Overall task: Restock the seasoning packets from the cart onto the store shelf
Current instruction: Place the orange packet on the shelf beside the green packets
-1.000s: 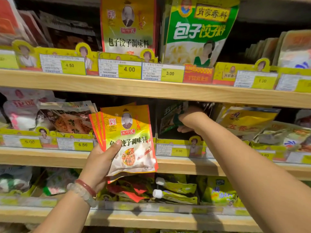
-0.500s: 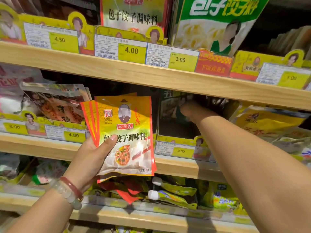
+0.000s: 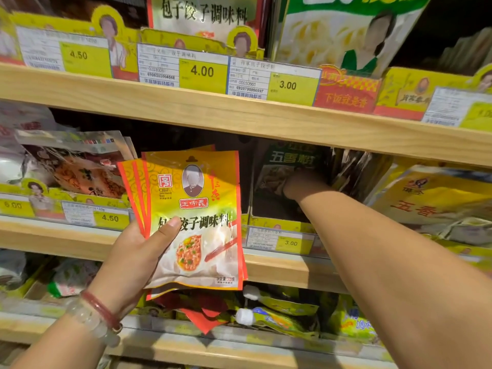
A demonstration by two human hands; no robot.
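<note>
Three wooden shelves point(image 3: 239, 115) fill my view. A fanned stack of yellow seasoning packets point(image 3: 197, 222) sits pinched in my left hand point(image 3: 133, 259), before the middle shelf. My right hand point(image 3: 300, 185) reaches in against green packets point(image 3: 290, 166); its fingers are hidden, grip unclear.

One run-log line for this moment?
left hand: holds orange seasoning packets | right hand: inside middle shelf bay, at green packets | grip unclear
</note>
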